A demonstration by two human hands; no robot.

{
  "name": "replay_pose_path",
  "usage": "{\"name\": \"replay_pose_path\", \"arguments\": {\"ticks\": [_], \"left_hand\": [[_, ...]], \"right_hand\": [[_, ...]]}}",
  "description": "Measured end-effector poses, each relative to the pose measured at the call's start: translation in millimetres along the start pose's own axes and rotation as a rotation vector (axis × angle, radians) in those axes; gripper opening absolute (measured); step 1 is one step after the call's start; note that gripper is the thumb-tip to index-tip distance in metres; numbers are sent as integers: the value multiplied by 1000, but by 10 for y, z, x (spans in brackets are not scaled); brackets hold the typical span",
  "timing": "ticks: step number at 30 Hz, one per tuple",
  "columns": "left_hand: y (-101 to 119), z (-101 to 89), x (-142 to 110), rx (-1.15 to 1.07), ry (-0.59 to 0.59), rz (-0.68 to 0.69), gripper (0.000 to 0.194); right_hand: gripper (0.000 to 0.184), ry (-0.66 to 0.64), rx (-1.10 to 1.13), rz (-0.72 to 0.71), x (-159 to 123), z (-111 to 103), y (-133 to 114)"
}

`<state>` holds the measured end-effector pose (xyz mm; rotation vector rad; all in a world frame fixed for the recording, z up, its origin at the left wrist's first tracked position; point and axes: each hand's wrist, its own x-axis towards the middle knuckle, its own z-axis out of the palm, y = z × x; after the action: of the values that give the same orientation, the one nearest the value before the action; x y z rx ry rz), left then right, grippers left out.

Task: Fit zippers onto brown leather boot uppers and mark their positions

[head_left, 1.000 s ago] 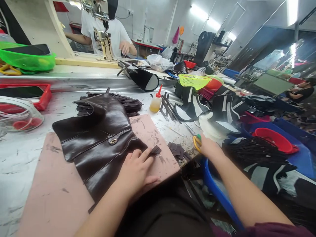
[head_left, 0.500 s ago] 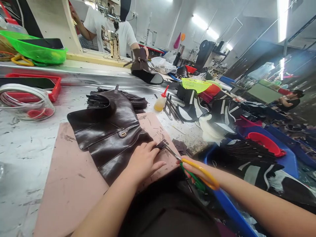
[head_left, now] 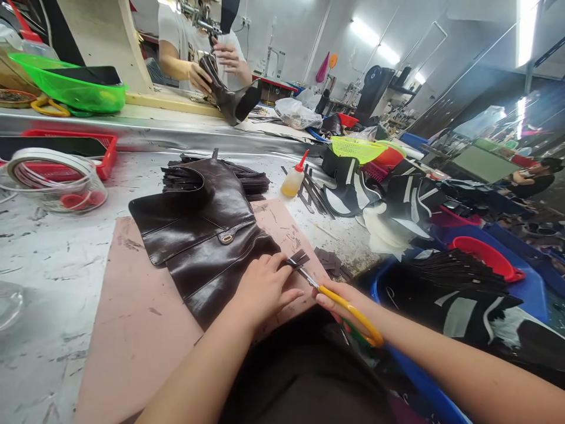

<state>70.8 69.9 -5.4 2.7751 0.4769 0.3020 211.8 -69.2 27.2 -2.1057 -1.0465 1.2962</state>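
Observation:
A dark brown leather boot upper [head_left: 207, 235] with a small gold buckle lies across a pink board [head_left: 132, 318]. My left hand [head_left: 265, 288] is closed on its right end, fingertips pinching the edge, thumb held apart. From under those fingertips a short dark strip end [head_left: 301, 257] sticks out. My right hand [head_left: 342, 297] grips scissors [head_left: 353, 309] with yellow and green handles. Their blades reach the strip beside my left fingertips and look nearly closed. Whether the strip is cut through, I cannot tell.
Small dark offcuts [head_left: 333, 262] lie right of the board. Behind the upper are stacked dark strips [head_left: 247, 179] and a glue bottle [head_left: 293, 176]. A blue bin [head_left: 410, 377] stands at right. Across the bench, a co-worker's hands [head_left: 200, 76] hold a boot [head_left: 233, 100] at a sewing machine.
The scissor handles have come together, and the strip end at the blades has tilted upward. Across the bench, the co-worker has lifted the boot to the sewing machine. My view has shifted slightly left.

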Motion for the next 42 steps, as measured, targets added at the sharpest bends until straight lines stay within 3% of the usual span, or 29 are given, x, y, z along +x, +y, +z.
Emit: {"name": "replay_pose_path", "arguments": {"ticks": [3,6,9,14,16,18,20,23,25,26,31,37,42], "left_hand": [[10,7,5,80,7,13,42],[25,22,9,152,28,17,40],[40,36,19,215,75,32,38],[78,36,52,289,96,47,39],[100,27,56,307,85,48,38],[122,21,53,327,91,53,33],[140,19,46,339,121,60,26],[156,8,34,335,186,69,19],[162,-19,23,327,201,71,18],[165,-38,15,325,184,67,19],[167,-106,-38,335,34,28,32],[190,-17,49,425,138,35,27],[248,2,160,490,114,-15,28]], "right_hand": [[54,70,64,27,-44,41,8],[50,144,95,42,-115,-60,104],[48,265,-22,48,-98,-415,322],[45,645,-701,180,195,-1269,637],[34,692,-773,138,347,-1391,604],[27,688,-790,5,494,-1277,470],[27,624,-793,-225,627,-991,287],[28,367,-712,-808,805,-552,58],[29,306,-680,-1011,913,-426,-8],[29,305,-677,-1045,959,-423,-10],[27,358,-648,-1053,1003,-671,178],[26,497,-493,-867,789,-906,483],[19,523,-412,-712,693,-865,723]]}}
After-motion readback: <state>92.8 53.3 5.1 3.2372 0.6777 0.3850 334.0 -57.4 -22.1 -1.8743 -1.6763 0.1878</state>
